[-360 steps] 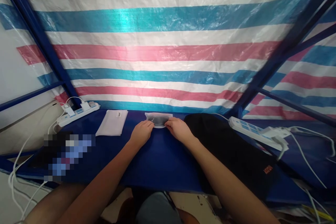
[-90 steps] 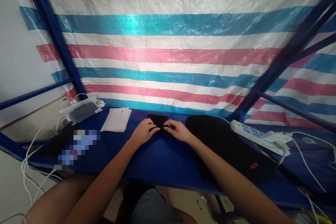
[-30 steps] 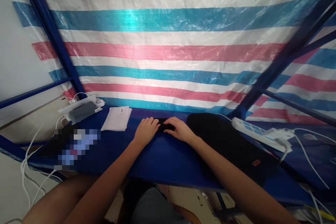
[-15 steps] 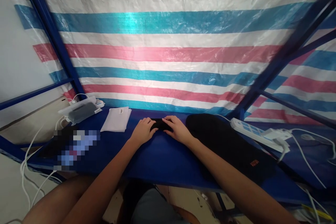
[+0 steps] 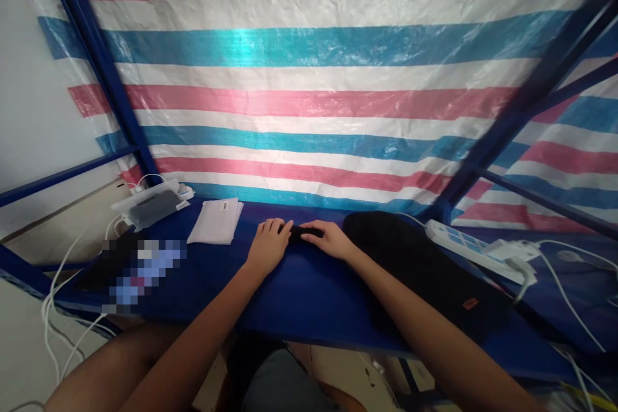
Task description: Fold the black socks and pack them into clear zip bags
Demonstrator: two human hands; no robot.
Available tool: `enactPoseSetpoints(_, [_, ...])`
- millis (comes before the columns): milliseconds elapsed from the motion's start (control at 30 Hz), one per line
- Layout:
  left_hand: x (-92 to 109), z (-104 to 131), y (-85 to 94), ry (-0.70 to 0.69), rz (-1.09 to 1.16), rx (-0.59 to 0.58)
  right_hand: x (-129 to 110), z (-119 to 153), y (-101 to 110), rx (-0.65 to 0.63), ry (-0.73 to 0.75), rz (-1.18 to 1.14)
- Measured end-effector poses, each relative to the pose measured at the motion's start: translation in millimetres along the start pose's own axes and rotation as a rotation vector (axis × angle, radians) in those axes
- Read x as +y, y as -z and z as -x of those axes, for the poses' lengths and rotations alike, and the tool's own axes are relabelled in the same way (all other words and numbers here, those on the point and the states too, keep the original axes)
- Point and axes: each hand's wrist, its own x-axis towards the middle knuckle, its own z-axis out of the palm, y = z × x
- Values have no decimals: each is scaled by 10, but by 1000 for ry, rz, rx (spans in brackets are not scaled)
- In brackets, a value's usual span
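Note:
A small dark bundle (image 5: 300,234), which looks like folded black cloth, lies on the blue tabletop (image 5: 309,290) between my hands. My left hand (image 5: 270,246) rests over its left end, back of the hand up, fingers bent down onto it. At the right end, my right hand (image 5: 331,239) grips the bundle between thumb and fingers. Much of the bundle is hidden under the fingers. Just right of my right hand is a long black cloth item (image 5: 415,270) with a small orange mark, spread flat and partly covered by my right forearm.
White papers (image 5: 215,222) lie left of my hands. Farther left are a pale plastic case (image 5: 154,203) and a phone-like item with a blurred screen (image 5: 145,270), with white cables. A white power strip (image 5: 476,248) stands right. Striped sheeting (image 5: 309,103) hangs behind, between blue metal posts (image 5: 99,71).
My left hand has turned and shifted slightly right, laying its fingers more over the bundle's left end. My right hand stays at the right end, its fingers a little lower. The view has shifted slightly.

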Motion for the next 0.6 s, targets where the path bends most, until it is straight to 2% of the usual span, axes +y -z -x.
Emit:
enactPoseSetpoints(167, [39,50,2,-34,57,-26,-10,-2,-67,30,32,37])
enactPoseSetpoints(333, [-9,19,-25,13,110,-57,-102,60,-73,120,181,129])
enactPoseSetpoints(433, [-24,-12,-40,34,109,-76,-143,95,-22,92,246,132])
enactPoseSetpoints(600, [-7,-1,-45,53,122,-86,-115,66,23,39,144,37])
